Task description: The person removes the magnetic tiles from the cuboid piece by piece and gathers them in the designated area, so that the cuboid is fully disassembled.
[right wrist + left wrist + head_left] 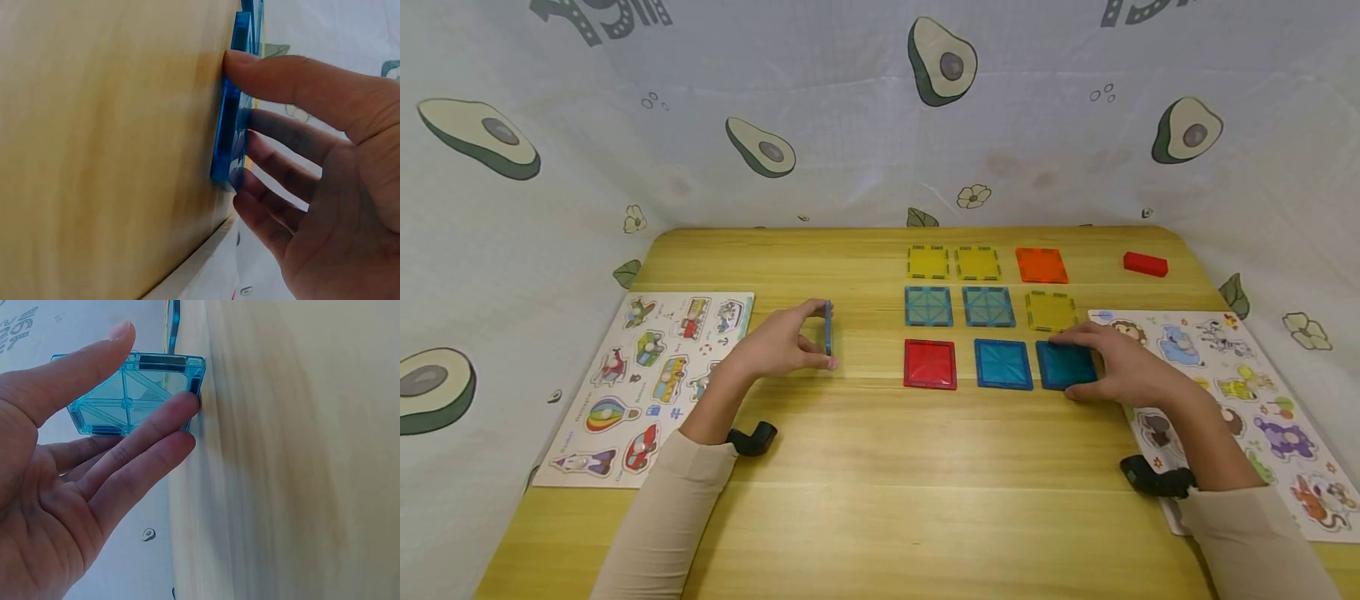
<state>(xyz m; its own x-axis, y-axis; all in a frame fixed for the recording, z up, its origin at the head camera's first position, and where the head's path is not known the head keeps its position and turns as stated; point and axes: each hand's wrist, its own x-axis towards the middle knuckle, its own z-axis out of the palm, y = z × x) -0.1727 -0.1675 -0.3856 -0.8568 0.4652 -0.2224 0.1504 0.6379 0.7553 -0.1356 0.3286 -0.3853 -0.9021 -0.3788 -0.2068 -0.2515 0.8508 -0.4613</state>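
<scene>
In the head view, my left hand [781, 342] pinches a light blue magnetic tile [828, 327] on edge, left of the tile rows. Its translucent spoked face, the light blue tile [147, 394], sits between thumb and fingers in the left wrist view. My right hand [1123, 367] grips a dark blue magnetic tile [1064, 365] by its edges, flat on the table. A blue tile [1003, 364] lies just left of it, then a red tile [930, 364]. Behind them are two light blue tiles [928, 306] and a yellow tile [1051, 311].
At the back lie two yellow tiles [928, 262], an orange tile [1041, 265] and a red block [1146, 264]. A vehicle puzzle board [647, 387] lies at the left, an animal puzzle board [1247, 408] at the right. An avocado-print cloth [850, 100] hangs behind the table [880, 483].
</scene>
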